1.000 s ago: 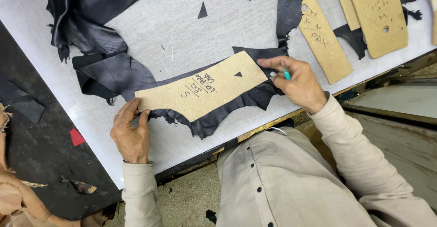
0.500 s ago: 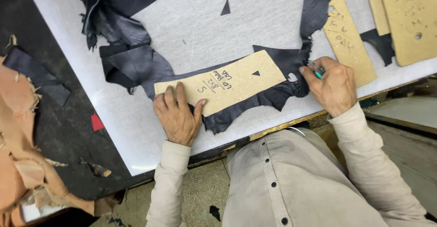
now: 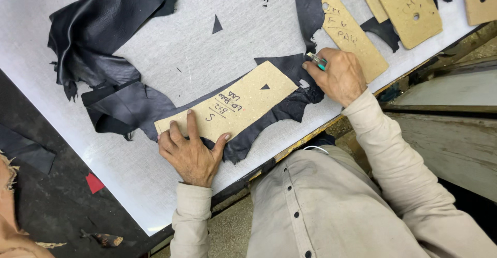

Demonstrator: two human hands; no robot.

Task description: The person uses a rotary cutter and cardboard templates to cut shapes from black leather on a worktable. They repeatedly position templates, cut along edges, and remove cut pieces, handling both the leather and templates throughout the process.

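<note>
A tan cardboard pattern [image 3: 243, 105] lies on a strip of black leather [image 3: 282, 110] on the grey cutting table [image 3: 171, 56]. My left hand [image 3: 190, 152] presses flat on the pattern's near left end, fingers spread. Gripped in my right hand [image 3: 339, 77] is a small cutting knife [image 3: 317, 60] with a teal handle. Its tip rests on the leather beside the pattern's right end.
A large crumpled black hide [image 3: 98, 40] lies at the far left. Several more cardboard patterns [image 3: 352, 33] and leather scraps lie at the far right. A small black triangle offcut [image 3: 217, 25] sits mid-table. The table edge runs just before my body; a red scrap [image 3: 94, 182] lies on the dark floor.
My left hand has slid from the pattern's left tip onto its surface and spread flat. The right hand with the knife has stayed at the pattern's right end.
</note>
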